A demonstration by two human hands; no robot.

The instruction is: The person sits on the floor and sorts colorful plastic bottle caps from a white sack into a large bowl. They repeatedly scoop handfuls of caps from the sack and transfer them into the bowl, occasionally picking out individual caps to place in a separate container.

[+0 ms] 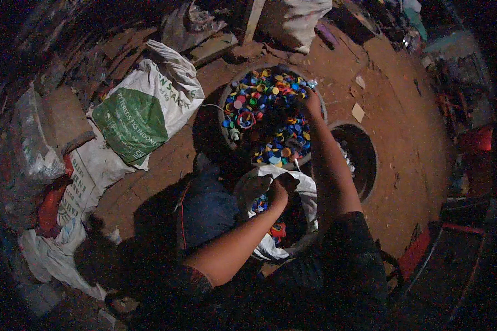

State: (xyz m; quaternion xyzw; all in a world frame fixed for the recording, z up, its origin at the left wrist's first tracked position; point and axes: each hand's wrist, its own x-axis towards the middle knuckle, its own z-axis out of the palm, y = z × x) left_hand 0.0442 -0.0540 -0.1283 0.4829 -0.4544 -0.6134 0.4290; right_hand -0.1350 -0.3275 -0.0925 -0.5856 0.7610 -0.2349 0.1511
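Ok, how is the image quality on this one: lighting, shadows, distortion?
Head view: dim and noisy, light pooled at centre on the tub of bottle caps; rim falls nearly black; fisheye bends the floor into arcs; heavy shadow lies below the left hand; the right hand stays legible, slightly soft.

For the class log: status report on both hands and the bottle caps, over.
Left hand over white sack, grip unclear. Right hand on bottle caps in round basin. Nothing in the way.
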